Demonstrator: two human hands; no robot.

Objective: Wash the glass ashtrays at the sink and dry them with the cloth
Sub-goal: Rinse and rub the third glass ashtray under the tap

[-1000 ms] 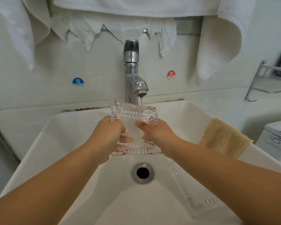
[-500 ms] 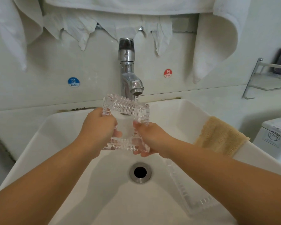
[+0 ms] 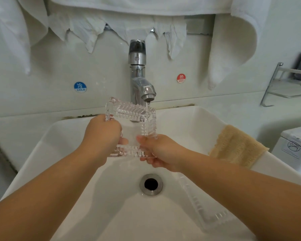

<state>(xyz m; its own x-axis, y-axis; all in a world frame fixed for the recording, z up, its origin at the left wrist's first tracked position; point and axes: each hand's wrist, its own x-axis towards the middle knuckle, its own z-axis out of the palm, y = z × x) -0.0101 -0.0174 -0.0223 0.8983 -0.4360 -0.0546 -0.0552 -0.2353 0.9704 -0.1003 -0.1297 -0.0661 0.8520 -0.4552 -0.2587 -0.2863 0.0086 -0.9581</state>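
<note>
Fingers of the left hand curl round the left edge of a ribbed glass ashtray, held tilted under the tap, above the sink drain. The right hand grips its lower right corner, fingers curled beneath. Right of the tap, a second ashtray lies in the basin (partly hidden by the right forearm), and a tan cloth drapes the rim. White towels hang above.

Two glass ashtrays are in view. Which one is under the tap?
The ashtray gripped by the left hand and right hand, tilted under the faucet. The other ashtray lies untouched in the sink basin, lower right.
</note>
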